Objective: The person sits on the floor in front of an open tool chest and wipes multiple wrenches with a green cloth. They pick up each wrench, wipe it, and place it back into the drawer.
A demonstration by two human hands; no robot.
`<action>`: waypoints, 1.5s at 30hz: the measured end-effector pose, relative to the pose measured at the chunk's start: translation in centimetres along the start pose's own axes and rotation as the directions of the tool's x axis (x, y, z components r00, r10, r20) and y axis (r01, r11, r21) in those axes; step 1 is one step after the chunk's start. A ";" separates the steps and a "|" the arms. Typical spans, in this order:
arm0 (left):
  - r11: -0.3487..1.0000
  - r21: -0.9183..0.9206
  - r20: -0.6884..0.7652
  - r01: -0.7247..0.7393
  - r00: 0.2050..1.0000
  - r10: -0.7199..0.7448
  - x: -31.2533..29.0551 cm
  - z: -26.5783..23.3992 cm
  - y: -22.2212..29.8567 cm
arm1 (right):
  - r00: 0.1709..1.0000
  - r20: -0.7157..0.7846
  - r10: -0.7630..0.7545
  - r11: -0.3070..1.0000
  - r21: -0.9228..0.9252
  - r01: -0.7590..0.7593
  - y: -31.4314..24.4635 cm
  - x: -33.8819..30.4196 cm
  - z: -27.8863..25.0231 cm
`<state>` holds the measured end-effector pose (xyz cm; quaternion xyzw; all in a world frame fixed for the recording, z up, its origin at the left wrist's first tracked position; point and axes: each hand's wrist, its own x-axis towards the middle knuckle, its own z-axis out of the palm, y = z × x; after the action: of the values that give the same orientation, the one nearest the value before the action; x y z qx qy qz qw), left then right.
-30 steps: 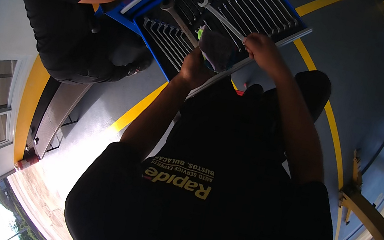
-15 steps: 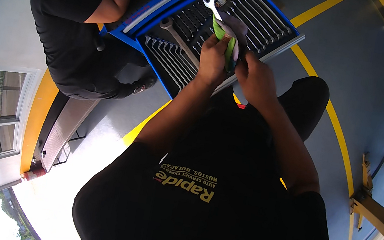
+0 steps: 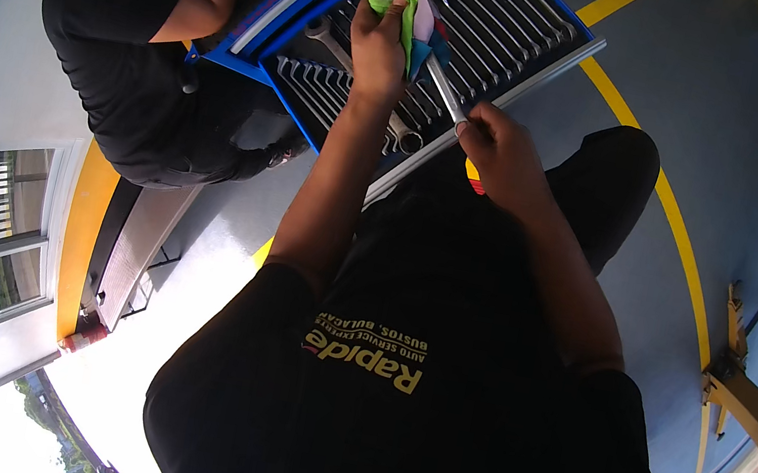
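My left hand (image 3: 379, 54) is closed on a green, pink and blue cloth (image 3: 422, 18) above the open tool drawer (image 3: 391, 188). From the cloth's lower side a silver wrench (image 3: 445, 90) sticks out, its far end hidden by the folds. The near end of that wrench is pinched in my right hand (image 3: 504, 157), just past the drawer's front edge. Beneath my left wrist lies a large combination wrench (image 3: 407, 139) across the drawer. Smaller wrenches (image 3: 313, 90) lie in a row at the left, and longer wrenches (image 3: 511, 18) line the right side.
A person in dark clothes (image 3: 124, 84) stands close by at the left of the blue tool cabinet (image 3: 259, 56). Yellow lines (image 3: 676, 226) run over the grey floor. A yellow metal arm (image 3: 750, 414) stands at the far right, and a long ramp-like bench (image 3: 143, 237) at the left.
My left hand and the cloth have shifted up and left. The wrench's open jaw is now hidden, while its shaft shows between the cloth and my right hand.
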<state>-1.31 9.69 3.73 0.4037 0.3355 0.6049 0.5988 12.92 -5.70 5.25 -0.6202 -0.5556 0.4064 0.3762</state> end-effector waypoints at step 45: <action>0.733 0.593 0.242 0.332 0.795 -0.556 -10.0 -2.3 -4.9 | 0.976 -0.130 0.174 0.964 0.225 -0.142 7.9 3.8 -1.7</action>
<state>-1.57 0.22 -2.50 0.5716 0.4439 0.2284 0.6512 17.73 -2.75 -1.64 -0.6472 -0.4275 0.4452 0.4473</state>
